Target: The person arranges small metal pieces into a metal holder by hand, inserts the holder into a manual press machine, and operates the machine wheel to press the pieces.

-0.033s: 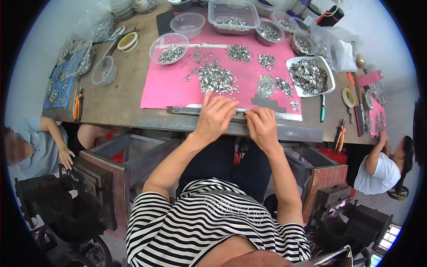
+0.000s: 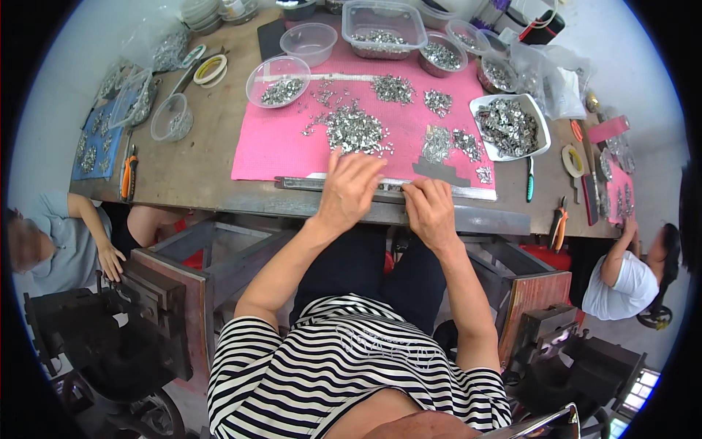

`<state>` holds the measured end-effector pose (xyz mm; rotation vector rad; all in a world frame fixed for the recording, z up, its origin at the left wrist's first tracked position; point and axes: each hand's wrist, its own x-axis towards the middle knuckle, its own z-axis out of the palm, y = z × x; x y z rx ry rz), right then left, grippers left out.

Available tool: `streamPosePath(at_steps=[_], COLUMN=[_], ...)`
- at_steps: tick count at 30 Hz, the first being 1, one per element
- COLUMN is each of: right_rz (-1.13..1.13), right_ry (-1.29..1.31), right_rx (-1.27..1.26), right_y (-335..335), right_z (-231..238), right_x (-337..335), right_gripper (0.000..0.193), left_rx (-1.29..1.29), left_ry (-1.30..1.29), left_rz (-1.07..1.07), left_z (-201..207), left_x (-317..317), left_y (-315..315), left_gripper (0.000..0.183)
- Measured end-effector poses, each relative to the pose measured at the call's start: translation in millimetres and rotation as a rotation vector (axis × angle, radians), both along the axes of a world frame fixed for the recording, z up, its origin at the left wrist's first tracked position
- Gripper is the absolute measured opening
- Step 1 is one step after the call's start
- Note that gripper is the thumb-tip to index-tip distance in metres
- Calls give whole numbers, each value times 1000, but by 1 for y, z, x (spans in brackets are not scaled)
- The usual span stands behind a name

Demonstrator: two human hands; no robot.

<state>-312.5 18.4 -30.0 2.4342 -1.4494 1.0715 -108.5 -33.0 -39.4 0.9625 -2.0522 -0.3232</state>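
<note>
Nearest is the striped shirt (image 2: 358, 373) of the person, whose forearms reach forward to the table (image 2: 205, 157). The right hand (image 2: 430, 208) bends its fingers close together at a long, narrow metal bar (image 2: 300, 183) lying along the table's near edge — whether they pinch a small piece, I cannot tell. The left hand (image 2: 347, 192) is over the bar too, its fingers loosely spread and pointing forward. Just beyond, on a pink mat (image 2: 256, 146), lie a dark grey flat strip (image 2: 442, 172) and a large pile of small silvery pieces (image 2: 356, 129). A white tray (image 2: 544, 137) of metal pieces stands to the right; farther back are a round clear bowl (image 2: 256, 82) and a rectangular clear container (image 2: 422, 35), both holding more pieces.
</note>
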Motion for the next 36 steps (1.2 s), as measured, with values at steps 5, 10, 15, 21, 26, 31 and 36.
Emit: streamPosePath(at_steps=[5,10,15,21,26,31,36], right_rz=[0,9,-62,-81,-91,-135,-118], right_ry=[103,-43,-89,-84,-62,-11,-15], right_rx=[-33,35,25,86,88,72,95], right_y=[8,-8,-42,-76,-101,-110,-112], right_z=[0,3,6,2,-9,-12,-10], right_x=[0,-5,-10,4,16,26,26], right_gripper=[32,29,22,18,15,11,7], left_rx=[-55,-81,-58,-43,12,13,38], left_ry=[-101,-136,-246,-331,-352,-355,-303], left_rz=[127,98,82,-18,-2,-11,12], left_z=[3,1,-2,-2,2,4,6], left_x=[20,12,5,6,21,32,35], left_y=[-40,-75,-84,-70,-60,-48,-42], left_gripper=[29,28,32,34,33,31,26])
